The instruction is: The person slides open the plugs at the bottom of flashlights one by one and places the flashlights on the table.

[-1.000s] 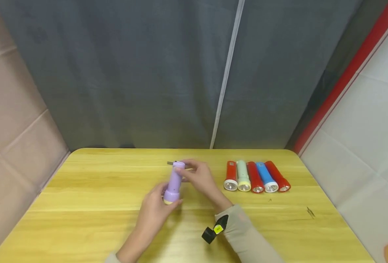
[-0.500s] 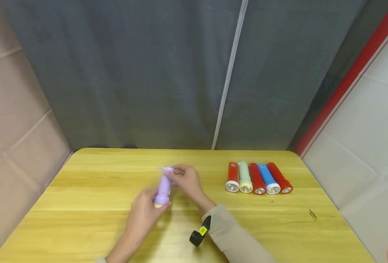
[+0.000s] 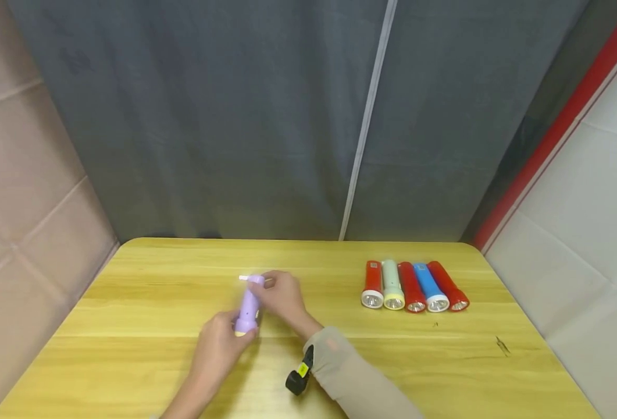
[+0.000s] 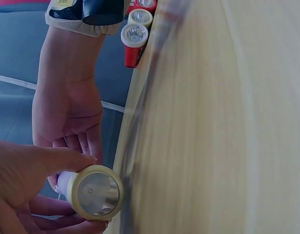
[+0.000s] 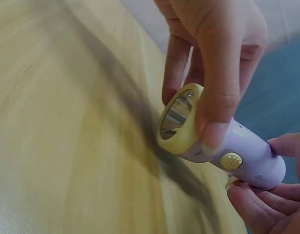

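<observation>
A purple flashlight [image 3: 249, 308] with a pale yellow head ring is held tilted between both hands over the table, its lens end pointing down toward the person. My left hand [image 3: 216, 340] grips it around the head, thumb on the near side. At the tail end, my right hand [image 3: 283, 297] pinches the body between thumb and fingers. A small pale piece [image 3: 243, 277] juts out sideways at the tail; its kind is unclear. The right wrist view shows a ribbed yellow switch [image 5: 231, 160] on the barrel. In the left wrist view the clear lens [image 4: 97, 193] faces the camera.
On the table [image 3: 130, 314], at the right, several flashlights lie side by side, lenses toward the person: a red one [image 3: 373, 276], a pale green one [image 3: 391, 276], a blue one [image 3: 427, 281] and more red. A grey curtain [image 3: 224, 128] hangs behind. Dark marks [image 3: 502, 345] show at right.
Both hands have moved left and slightly nearer with the purple flashlight, keeping their hold at head and tail. The row of flashlights appears slightly shifted right in the view.
</observation>
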